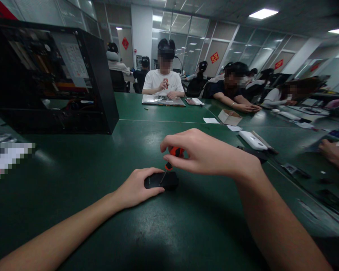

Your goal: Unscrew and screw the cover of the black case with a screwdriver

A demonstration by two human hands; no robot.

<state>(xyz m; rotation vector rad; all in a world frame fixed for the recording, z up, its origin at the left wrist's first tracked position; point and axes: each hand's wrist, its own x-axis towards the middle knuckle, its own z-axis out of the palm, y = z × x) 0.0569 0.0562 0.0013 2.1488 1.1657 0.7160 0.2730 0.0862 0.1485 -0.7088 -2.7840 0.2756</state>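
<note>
A small black box-like device (171, 181) lies flat on the green table (147, 233). My left hand (138, 188) grips it from the left, thumb along the near side and fingers along the far side. Above it, my right hand (197, 152) is closed around the orange and black handle of a screwdriver (168, 165). The screwdriver leans, its thin shaft running down to the top of the device. Whether the tip sits in a screw is too small to tell.
An open black computer case (96, 82) stands at the left. Across the table a person (164, 82) works on a flat panel (158, 100). To the right are a small cardboard box (230, 117), a white device (252, 140) and another person's hand (335, 154).
</note>
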